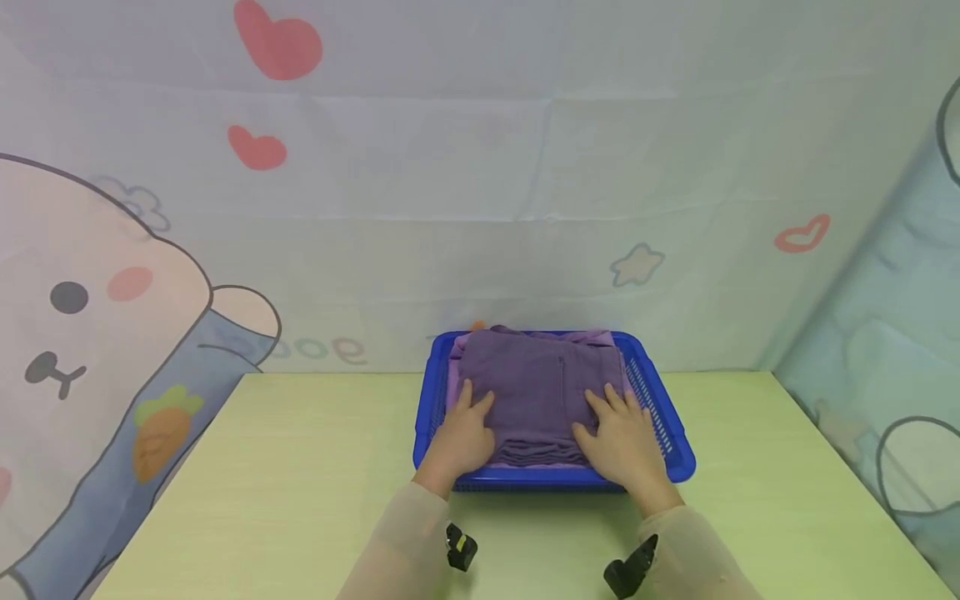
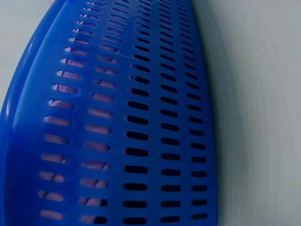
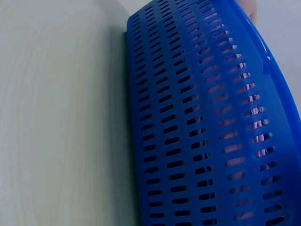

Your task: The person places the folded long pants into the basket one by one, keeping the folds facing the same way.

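A blue plastic basket with slotted walls stands on the table. Inside it lies a folded dark purple garment with a zipper line, on top of lighter purple cloth. My left hand rests on the garment's left side, fingers spread. On its right side lies my right hand, its fingers also spread and fairly straight. Both wrist views are filled mostly by the basket's slotted wall, with purplish cloth showing through the slots. A bit of a hand shows above the rim in the right wrist view.
The pale table extends to both sides of the basket. Behind it hangs a light curtain printed with hearts and a cartoon bear. Black wrist devices sit at both sleeves.
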`<state>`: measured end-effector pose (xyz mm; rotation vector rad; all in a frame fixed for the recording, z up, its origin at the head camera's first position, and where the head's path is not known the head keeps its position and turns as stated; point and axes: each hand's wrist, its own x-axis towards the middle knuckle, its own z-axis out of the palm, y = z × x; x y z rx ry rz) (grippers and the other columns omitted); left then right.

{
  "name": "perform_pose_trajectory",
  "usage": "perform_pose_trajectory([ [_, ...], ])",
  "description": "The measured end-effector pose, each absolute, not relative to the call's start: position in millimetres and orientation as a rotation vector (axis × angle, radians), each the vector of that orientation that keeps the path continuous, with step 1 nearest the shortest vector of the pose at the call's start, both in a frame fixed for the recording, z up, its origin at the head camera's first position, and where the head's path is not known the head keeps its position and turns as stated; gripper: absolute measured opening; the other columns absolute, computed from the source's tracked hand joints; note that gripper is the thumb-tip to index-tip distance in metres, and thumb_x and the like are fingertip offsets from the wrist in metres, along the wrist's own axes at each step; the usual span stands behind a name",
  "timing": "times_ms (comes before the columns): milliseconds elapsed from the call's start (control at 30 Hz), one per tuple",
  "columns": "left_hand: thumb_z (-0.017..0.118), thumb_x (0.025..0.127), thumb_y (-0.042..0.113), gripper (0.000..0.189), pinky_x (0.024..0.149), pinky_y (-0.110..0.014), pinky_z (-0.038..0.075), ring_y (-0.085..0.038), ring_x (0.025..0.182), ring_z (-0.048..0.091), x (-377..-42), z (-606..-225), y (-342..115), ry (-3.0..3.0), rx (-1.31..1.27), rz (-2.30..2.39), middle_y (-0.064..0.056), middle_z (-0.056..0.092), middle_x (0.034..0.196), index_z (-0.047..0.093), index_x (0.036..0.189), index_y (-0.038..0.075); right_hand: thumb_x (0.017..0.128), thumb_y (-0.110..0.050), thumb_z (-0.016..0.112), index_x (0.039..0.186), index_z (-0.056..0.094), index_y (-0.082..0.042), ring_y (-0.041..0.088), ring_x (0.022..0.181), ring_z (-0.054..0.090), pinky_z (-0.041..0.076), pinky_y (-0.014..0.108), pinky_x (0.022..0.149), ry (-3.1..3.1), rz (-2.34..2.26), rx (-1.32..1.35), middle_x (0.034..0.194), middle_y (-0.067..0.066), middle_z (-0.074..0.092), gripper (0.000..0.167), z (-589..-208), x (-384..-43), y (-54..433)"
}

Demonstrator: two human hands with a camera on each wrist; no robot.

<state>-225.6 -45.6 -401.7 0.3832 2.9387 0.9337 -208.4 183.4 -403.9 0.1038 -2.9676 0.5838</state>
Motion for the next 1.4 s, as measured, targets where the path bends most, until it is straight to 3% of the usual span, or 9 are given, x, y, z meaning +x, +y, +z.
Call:
perform_pose_trajectory([
  [333, 0.044, 0.083, 0.007, 0.060, 0.097, -0.060, 0.040, -0.045, 0.135, 0.032, -232, -401, -44, 2.943, 0.299, 0.928, -0.021, 0.014, 0.156, 0.042, 0.143, 0.009, 0.092, -0.039, 0.050, 0.141, 0.043, -0.007, 0.049, 0.139, 0.019, 0.015, 0.066, 0.109, -2.982, 0.575, 0.121, 0.149, 0.023, 0.034, 0.059, -405, -219, 184],
  [833, 0.044, 0.084, 0.008, 0.061, 0.103, -0.066, 0.031, -0.045, 0.137, 0.029, -230, -401, -47, 2.925, 0.257, 0.909, -0.018, 0.013, 0.158, 0.041, 0.144, 0.013, 0.092, -0.040, 0.049, 0.143, 0.041, -0.008, 0.050, 0.139, 0.016, 0.012, 0.067, 0.110, -3.013, 0.582, 0.106, 0.150, 0.024, 0.031, 0.061, -406, -218, 182],
  [1100, 0.045, 0.084, 0.009, 0.060, 0.099, -0.061, 0.039, -0.046, 0.135, 0.032, -232, -398, -52, 2.929, 0.291, 0.875, -0.020, 0.013, 0.157, 0.040, 0.144, 0.011, 0.092, -0.040, 0.050, 0.144, 0.040, -0.008, 0.049, 0.139, 0.016, 0.013, 0.067, 0.109, -3.006, 0.595, 0.108, 0.150, 0.024, 0.030, 0.062, -404, -217, 177],
  [1400, 0.044, 0.085, 0.012, 0.060, 0.104, -0.059, 0.034, -0.049, 0.135, 0.029, -235, -393, -55, 2.896, 0.320, 0.840, -0.020, 0.012, 0.157, 0.039, 0.145, 0.011, 0.092, -0.041, 0.050, 0.145, 0.037, -0.008, 0.050, 0.139, 0.014, 0.012, 0.069, 0.108, -3.025, 0.604, 0.123, 0.151, 0.025, 0.027, 0.063, -406, -218, 179],
])
